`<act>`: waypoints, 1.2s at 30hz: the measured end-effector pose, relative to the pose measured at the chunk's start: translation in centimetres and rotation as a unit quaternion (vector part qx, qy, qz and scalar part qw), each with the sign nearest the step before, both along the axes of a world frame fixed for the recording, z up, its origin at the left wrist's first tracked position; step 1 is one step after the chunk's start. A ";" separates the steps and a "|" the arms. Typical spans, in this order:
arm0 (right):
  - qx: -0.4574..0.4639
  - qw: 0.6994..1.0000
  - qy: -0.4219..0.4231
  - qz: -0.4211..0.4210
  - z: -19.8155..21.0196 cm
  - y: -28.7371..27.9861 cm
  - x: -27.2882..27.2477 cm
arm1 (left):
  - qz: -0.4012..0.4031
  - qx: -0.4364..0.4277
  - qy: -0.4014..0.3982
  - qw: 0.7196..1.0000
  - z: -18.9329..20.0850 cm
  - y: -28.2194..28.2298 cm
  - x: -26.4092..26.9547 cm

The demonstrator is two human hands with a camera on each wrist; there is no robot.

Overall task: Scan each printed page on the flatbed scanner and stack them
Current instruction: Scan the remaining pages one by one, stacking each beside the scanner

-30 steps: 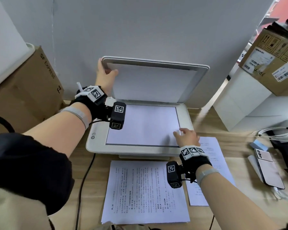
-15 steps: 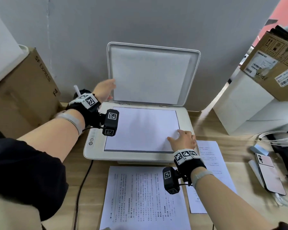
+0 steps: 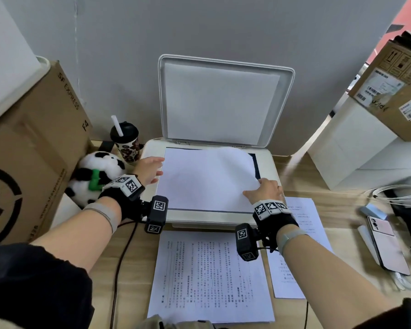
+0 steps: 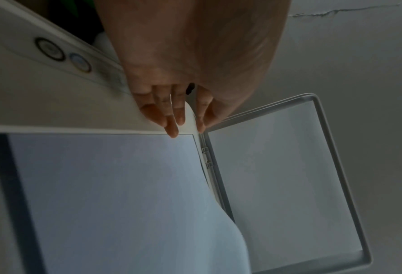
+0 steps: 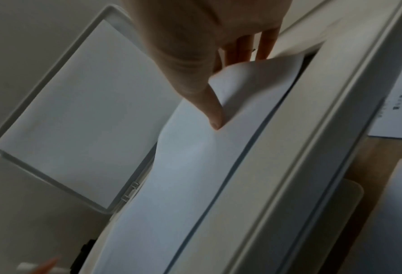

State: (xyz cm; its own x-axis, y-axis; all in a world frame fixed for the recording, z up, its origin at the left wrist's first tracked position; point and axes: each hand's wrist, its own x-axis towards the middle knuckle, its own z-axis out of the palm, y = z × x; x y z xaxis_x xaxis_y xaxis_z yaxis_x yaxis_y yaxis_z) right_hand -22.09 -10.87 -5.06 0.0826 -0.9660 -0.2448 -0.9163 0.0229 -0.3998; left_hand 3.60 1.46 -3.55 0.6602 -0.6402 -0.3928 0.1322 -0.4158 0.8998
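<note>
The white flatbed scanner [image 3: 269, 210] sits at the back of the desk with its lid [image 3: 221, 103] standing upright. A white sheet [image 3: 207, 181] lies blank side up on the glass. My right hand [image 3: 259, 188] pinches its right edge, thumb on top, and that side curls up off the glass [image 5: 195, 157]. My left hand [image 3: 153, 173] reaches flat to the sheet's left edge, fingertips [image 4: 171, 129] touching the bezel at the sheet's [image 4: 113, 194] edge. One printed page [image 3: 209, 276] lies in front of the scanner, another printed page [image 3: 301, 233] to its right.
A big cardboard box [image 3: 33, 162], a panda plush [image 3: 97, 172] and a cup with a straw [image 3: 125, 143] crowd the left. On the right are a white box [image 3: 354, 148], a cardboard box [image 3: 394, 86], cables [image 3: 399, 193] and a phone [image 3: 387, 245]. The scanner's cord [image 3: 121, 252] runs down the desk.
My left hand pushed the lid fully upright, let go, and dropped to the sheet's left edge. My right hand took hold of the sheet's right edge and lifted it.
</note>
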 end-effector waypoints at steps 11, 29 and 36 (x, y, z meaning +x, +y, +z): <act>-0.116 0.931 -0.341 -0.052 1.4 -1.0 -1.4 | -0.019 0.064 0.017 0.998 0.3 0.6 -0.5; -0.033 0.850 -0.525 -0.017 4.3 -1.1 -3.7 | -0.012 0.020 0.165 0.986 1.9 1.4 -0.6; -0.137 0.888 -0.437 0.037 5.5 -1.2 -4.3 | 0.027 -0.149 0.166 0.974 3.9 2.0 -0.4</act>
